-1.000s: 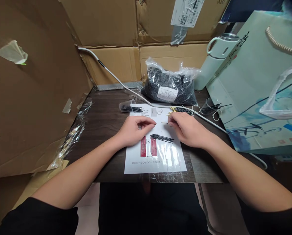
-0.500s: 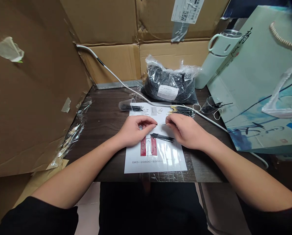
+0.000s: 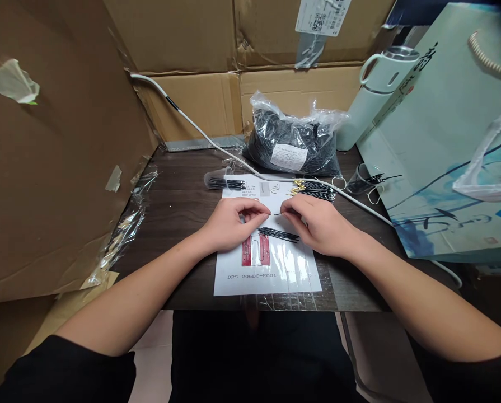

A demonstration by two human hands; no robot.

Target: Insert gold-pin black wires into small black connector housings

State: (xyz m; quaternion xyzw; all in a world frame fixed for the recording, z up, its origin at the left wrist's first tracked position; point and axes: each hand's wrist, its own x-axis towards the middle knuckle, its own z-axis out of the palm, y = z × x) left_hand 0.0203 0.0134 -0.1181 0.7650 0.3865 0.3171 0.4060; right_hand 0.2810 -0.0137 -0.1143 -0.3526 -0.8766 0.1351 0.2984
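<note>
A thin wire-like piece (image 3: pixel 276 214), partly dark and partly light, spans the small gap between my fingertips. My left hand (image 3: pixel 237 223) pinches its left end, and my right hand (image 3: pixel 313 221) pinches the right one. Just below the fingers, several thin black wires (image 3: pixel 279 234) lie side by side on a printed white sheet (image 3: pixel 267 284). Behind my right hand is a bundle of black wires with gold-coloured ends (image 3: pixel 311 189). The ends of the held piece are hidden in my fingers.
Two clear plastic cups (image 3: pixel 212 179) (image 3: pixel 358 180) lie tipped with black wires in them. A full clear bag (image 3: pixel 292 140) stands behind. A white cable (image 3: pixel 200 133) crosses the table. A pale bottle (image 3: pixel 371 95) and paper bag (image 3: pixel 443 168) stand right; cardboard walls (image 3: pixel 57 168) enclose the left and back.
My right hand has shifted slightly left, narrowing the gap between my fingertips. The left hand stays nearly in place on the thin wire-like piece. The view has moved a little.
</note>
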